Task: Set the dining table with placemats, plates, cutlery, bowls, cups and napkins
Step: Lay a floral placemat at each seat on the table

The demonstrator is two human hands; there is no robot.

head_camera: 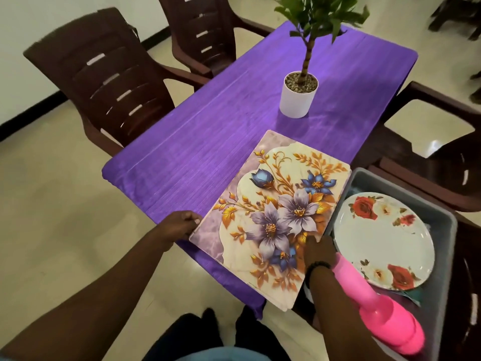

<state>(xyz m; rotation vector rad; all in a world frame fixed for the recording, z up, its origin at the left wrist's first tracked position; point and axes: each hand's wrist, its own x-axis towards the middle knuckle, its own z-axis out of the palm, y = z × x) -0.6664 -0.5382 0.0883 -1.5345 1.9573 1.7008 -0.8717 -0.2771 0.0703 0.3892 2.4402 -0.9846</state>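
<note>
A floral placemat (273,204), cream with purple and blue flowers, lies at the near right of the purple-clothed table (208,142); its near edge overhangs the table, and it looks like a stack. My left hand (182,225) pinches its left corner. My right hand (316,250) rests on its near right edge, fingers down on the mat. White plates with red roses (385,238) sit stacked in a grey bin (442,222) to the right. A pink bottle (380,308) lies in the bin beside my right forearm.
A potted plant in a white pot (298,97) stands mid-table. Dark brown plastic chairs stand at the far left (104,82), at the back (205,32) and on the right (442,162). Tiled floor surrounds the table.
</note>
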